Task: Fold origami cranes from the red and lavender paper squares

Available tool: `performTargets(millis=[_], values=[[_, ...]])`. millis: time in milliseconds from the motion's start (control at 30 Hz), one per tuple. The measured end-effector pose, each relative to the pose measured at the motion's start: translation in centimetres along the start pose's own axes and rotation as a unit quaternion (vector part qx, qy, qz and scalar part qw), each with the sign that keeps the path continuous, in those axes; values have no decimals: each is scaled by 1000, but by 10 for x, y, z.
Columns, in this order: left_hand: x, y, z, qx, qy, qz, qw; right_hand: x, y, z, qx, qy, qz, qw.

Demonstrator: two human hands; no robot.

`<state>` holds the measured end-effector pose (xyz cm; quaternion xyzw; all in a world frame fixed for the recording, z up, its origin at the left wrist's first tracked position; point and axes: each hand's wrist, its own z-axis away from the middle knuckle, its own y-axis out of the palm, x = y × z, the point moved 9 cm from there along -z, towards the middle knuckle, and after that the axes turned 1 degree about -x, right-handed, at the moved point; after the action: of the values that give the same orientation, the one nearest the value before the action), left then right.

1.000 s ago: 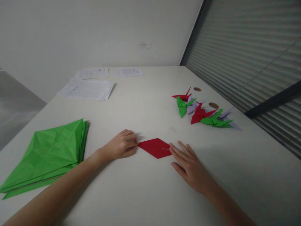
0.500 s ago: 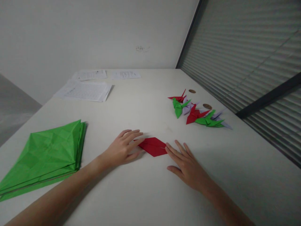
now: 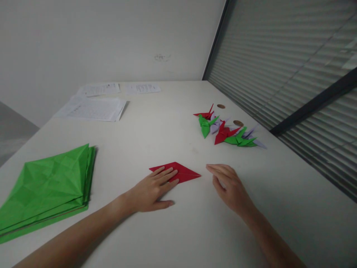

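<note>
A red folded paper (image 3: 184, 171), a long diamond with a slit along its middle, lies flat on the white table (image 3: 173, 230). My left hand (image 3: 154, 190) rests on its left half, fingers spread and pressing it down, so part of that half is hidden. To the right of the paper's pointed tip, my right hand (image 3: 230, 186) is held apart from it. Its fingers are stretched out side by side, the thumb stands off below them, and nothing shows between them.
Several paper cranes in red (image 3: 223, 133), green (image 3: 241, 140) and pale purple (image 3: 214, 124) sit at the back right, near two brown round spots (image 3: 238, 123). A stack of green paper (image 3: 52, 178) is on the left. Printed sheets (image 3: 95, 108) lie farther back. Window blinds (image 3: 267, 56) border the right side.
My left hand has moved from the paper's left tip onto its body and flattened. My right hand has come off the right tip, its fingers drawn together. The view has shifted slightly.
</note>
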<state>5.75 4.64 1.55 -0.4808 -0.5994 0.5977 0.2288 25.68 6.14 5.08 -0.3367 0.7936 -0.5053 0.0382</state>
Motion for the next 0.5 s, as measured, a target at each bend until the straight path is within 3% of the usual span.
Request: performTargets(millis=[167,233,500], values=[[0,2,-1,10,-4,-5,1000,24,25,4,117,-57,-17,991],[0,3,-1,11,-5,-5,1000,27,30,5,137,-63,-4,989],[1,1,-1,6,8,13,1000,23,14,-4,76,-62,0,995]])
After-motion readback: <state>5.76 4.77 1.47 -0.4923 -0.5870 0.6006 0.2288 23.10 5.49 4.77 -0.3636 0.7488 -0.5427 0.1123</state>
